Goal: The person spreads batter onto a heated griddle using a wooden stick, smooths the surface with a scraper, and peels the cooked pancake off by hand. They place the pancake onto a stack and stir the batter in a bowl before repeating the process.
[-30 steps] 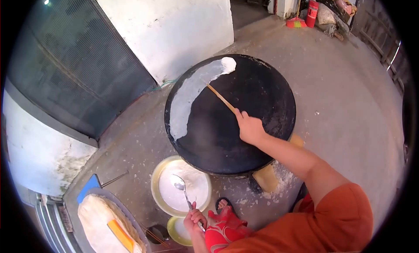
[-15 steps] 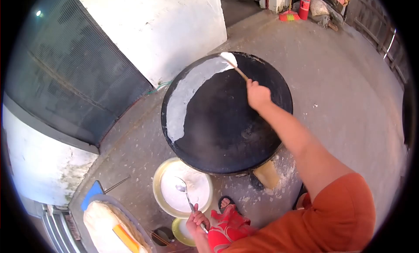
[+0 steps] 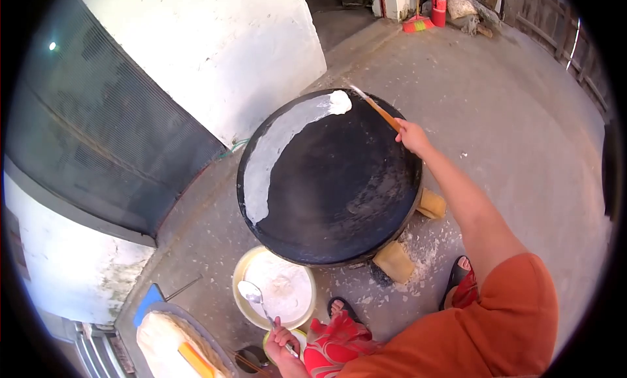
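My right hand (image 3: 413,138) is closed round the wooden handle of a spreader (image 3: 380,112), its blade raised at the far right edge of a large round black griddle (image 3: 333,195). A pale strip of batter (image 3: 268,153) curves along the griddle's left and far side, ending in a thick white lump (image 3: 339,102). Low in the view, my left hand (image 3: 282,339) grips a metal ladle (image 3: 264,306), whose bowl is over the left part of a basin (image 3: 309,311) of white batter.
A stack of thin flatbreads (image 3: 157,342) with an orange-yellow scraper (image 3: 196,360) stands at lower left. Yellowish blocks (image 3: 394,262) lie by the griddle's near right edge. A white wall (image 3: 228,45) rises beyond the griddle's left side; a red extinguisher (image 3: 439,6) stands far back.
My right hand and the spreader have moved right, away from the batter lump. The ladle's bowl has shifted left over the basin. The whole view has shifted slightly.
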